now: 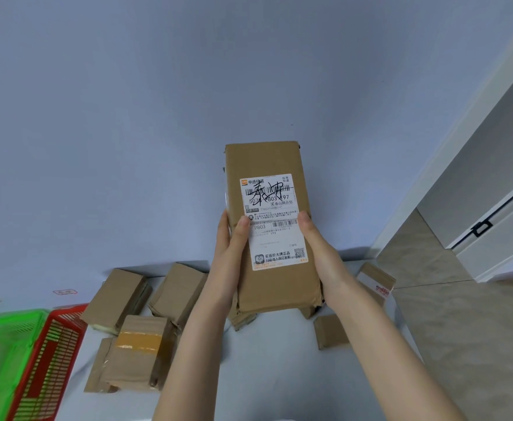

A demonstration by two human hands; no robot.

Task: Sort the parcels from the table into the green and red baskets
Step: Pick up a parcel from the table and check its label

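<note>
Cardboard parcel is held upright above the table, its white shipping label facing the camera. The left hand clasps its left edge, thumb laid flat on the front beside the label, fingers wrapped round the side. The right hand clasps the right edge, thumb on the label's margin, fingers hidden behind. Both forearms rise from below the parcel. Down to its left lie other brown parcels. Farther left sits the red basket, then the green basket. Small parcels lie to its lower right.
</note>
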